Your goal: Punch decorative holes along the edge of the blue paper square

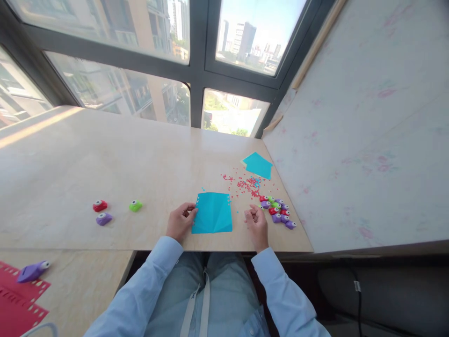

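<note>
Head view: my left hand (180, 221) pinches the folded turquoise paper sheet (212, 213); my right hand (256, 226), loosely curled and empty, sits at its 3 o'clock.

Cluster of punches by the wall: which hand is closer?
Right. The right hand sits just left of the punch cluster; the left hand is farther off, touching the blue paper.

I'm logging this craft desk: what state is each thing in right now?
Blue paper sheet: flat, creased, holes punched along the top corners.
Left hand: grip on the sheet's left edge.
Right hand: loosely curled, beside the sheet, not touching it.
Punch cluster: heaped, untouched.
Red confetti: scattered.
</note>
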`<state>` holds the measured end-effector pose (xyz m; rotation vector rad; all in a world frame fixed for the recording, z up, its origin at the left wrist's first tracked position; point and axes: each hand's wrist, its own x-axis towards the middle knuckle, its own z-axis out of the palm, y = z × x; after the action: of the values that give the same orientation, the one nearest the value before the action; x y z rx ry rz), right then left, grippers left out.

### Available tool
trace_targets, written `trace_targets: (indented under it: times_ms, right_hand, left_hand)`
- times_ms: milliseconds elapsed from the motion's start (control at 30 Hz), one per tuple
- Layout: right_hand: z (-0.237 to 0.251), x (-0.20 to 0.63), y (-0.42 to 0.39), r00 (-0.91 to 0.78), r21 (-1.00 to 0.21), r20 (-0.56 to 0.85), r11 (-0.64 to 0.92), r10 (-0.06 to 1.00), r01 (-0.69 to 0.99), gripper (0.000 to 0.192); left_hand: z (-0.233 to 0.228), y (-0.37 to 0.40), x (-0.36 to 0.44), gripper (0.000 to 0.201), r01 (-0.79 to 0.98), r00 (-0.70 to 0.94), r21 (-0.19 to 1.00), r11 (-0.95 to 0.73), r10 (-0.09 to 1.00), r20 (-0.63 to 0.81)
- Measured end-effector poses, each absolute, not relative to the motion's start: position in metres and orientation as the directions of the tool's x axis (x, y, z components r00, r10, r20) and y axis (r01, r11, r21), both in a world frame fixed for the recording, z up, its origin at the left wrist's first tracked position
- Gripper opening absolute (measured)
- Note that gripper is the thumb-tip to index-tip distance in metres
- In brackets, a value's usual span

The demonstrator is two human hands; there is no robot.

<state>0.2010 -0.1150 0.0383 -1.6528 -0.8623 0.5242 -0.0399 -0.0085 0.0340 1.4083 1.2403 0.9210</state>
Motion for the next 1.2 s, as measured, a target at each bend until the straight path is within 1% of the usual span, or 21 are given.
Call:
trace_targets:
  times_ms: [67, 133, 200, 300, 367, 433, 500, 567, 667, 733, 833, 1000, 1200]
  right_hand:
    - [0.044, 0.223, -0.119, 0.692, -0.893, 0.214, -0.150, 0.690, 0.425, 0.055]
    - [0.048, 0.244, -0.120, 0.692, -0.814, 0.270, -0.225, 0.669, 0.535, 0.055]
    - [0.050, 0.258, -0.119, 0.647, -0.737, 0.235, -0.301, 0.725, 0.605, 0.055]
    - [0.048, 0.266, -0.115, 0.577, -0.582, 0.196, -0.380, 0.793, 0.719, 0.047]
    - [0.045, 0.264, -0.112, 0.543, -0.503, 0.236, -0.377, 0.806, 0.778, 0.042]
    - [0.042, 0.258, -0.109, 0.496, -0.470, 0.279, -0.333, 0.823, 0.817, 0.040]
    - [0.042, 0.252, -0.105, 0.424, -0.470, 0.301, -0.254, 0.854, 0.845, 0.038]
    - [0.043, 0.245, -0.100, 0.340, -0.498, 0.303, -0.156, 0.891, 0.853, 0.035]
    - [0.047, 0.235, -0.091, 0.212, -0.589, 0.284, -0.004, 0.935, 0.808, 0.030]
    - [0.048, 0.229, -0.086, 0.164, -0.654, 0.274, 0.059, 0.948, 0.754, 0.029]
    - [0.047, 0.223, -0.082, 0.164, -0.725, 0.252, 0.074, 0.954, 0.685, 0.027]
    - [0.038, 0.221, -0.084, 0.261, -0.807, 0.240, 0.043, 0.935, 0.588, 0.030]
    - [0.032, 0.220, -0.086, 0.296, -0.832, 0.241, 0.039, 0.924, 0.553, 0.032]
  left_hand:
    - [0.035, -0.008, -0.039, 0.041, 0.219, 0.179, 0.975, 0.041, 0.981, -0.081]
    - [0.035, -0.008, -0.039, 0.041, 0.218, 0.175, 0.975, 0.045, 0.981, -0.085]
    - [0.034, -0.008, -0.039, 0.041, 0.219, 0.172, 0.975, 0.043, 0.982, -0.081]
    - [0.033, -0.008, -0.039, 0.041, 0.223, 0.169, 0.974, 0.036, 0.983, -0.076]
    - [0.033, -0.009, -0.039, 0.040, 0.220, 0.168, 0.975, 0.037, 0.983, -0.075]
    - [0.034, -0.009, -0.039, 0.039, 0.218, 0.162, 0.975, 0.035, 0.984, -0.072]
    - [0.036, -0.010, -0.039, 0.037, 0.221, 0.159, 0.975, 0.030, 0.985, -0.067]
    - [0.037, -0.010, -0.039, 0.037, 0.226, 0.160, 0.974, 0.029, 0.985, -0.066]
    - [0.037, -0.010, -0.039, 0.037, 0.233, 0.157, 0.972, 0.037, 0.985, -0.075]
    - [0.035, -0.010, -0.039, 0.036, 0.241, 0.155, 0.970, 0.035, 0.985, -0.074]
    - [0.032, -0.011, -0.039, 0.034, 0.277, 0.155, 0.961, 0.009, 0.987, -0.053]
    - [0.031, -0.011, -0.039, 0.033, 0.358, 0.153, 0.932, -0.050, 0.988, -0.006]
    - [0.034, -0.012, -0.038, 0.034, 0.382, 0.156, 0.922, -0.063, 0.988, 0.003]
